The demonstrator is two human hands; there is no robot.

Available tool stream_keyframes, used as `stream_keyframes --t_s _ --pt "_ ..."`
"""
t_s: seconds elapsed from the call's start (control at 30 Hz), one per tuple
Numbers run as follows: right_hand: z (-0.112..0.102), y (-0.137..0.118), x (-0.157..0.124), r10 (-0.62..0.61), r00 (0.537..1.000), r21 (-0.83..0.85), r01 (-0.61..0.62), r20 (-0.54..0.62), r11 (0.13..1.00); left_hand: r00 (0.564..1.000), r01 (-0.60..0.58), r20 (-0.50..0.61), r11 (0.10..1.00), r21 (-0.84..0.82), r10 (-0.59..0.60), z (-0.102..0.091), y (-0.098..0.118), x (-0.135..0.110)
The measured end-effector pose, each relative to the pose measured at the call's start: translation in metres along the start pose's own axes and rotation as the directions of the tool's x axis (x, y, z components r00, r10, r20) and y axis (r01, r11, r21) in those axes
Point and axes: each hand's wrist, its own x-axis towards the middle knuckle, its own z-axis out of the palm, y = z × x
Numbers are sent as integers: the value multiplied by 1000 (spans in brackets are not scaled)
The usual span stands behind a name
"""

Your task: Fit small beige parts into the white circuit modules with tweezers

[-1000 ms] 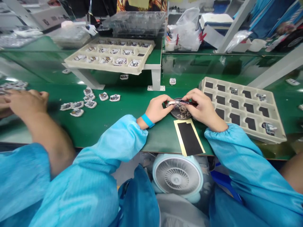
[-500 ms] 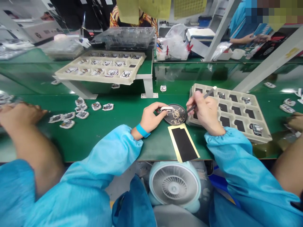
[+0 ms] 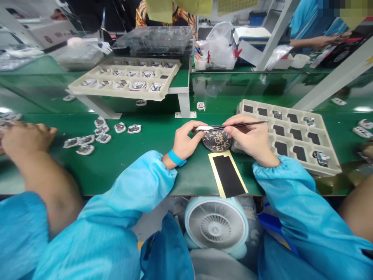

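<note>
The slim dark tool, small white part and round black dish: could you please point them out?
Slim dark tool [image 3: 248,124]: head view, on its shaft.
Small white part [image 3: 204,128]: head view, on its visible side.
Round black dish [image 3: 208,143]: head view, on bare mesh at left.

White part [image 3: 203,128], small and thin, seen nearly edge-on just right of and above the frame's centre, roughly level. Slender dark tool [image 3: 251,123], close to horizontal, its right end slightly higher; its left end lies at the white part, contact too small to tell.
</note>
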Motion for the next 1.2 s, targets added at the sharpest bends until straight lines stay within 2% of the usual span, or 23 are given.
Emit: stream_keyframes --t_s 0.23,0.37,0.57,0.7,0.8,0.9,1.0,1.1,1.2 --pt "2 4 -2 44 999 21 -44 -10 999 1000 25 9 1000 14 -25 1 2 0" --pt "1 6 -2 149 989 6 -149 -13 989 998 49 33 998 26 -49 1 3 0" --pt "1 13 3 370 927 193 -375 65 906 997 -7 81 995 96 -1 0 4 -2" --pt "0 12 4 426 893 261 -450 147 854 997 28 64 993 115 -35 0 2 -1" --pt "-6 15 6 369 924 194 -382 97 904 995 71 54 988 135 -79 -1 -2 2" --pt "-14 23 9 241 970 -74 -238 39 968 992 111 30 977 181 -119 -6 -11 10" --pt "-19 31 9 154 982 -329 -111 107 938 985 172 -60 963 206 -163 -17 -26 21" --pt "-19 36 8 156 984 -392 -110 87 913 966 230 -173 943 239 -192 -35 -49 31" --pt "-18 38 8 150 985 -426 -101 82 899 925 319 -313 890 327 -217 -56 -75 41"
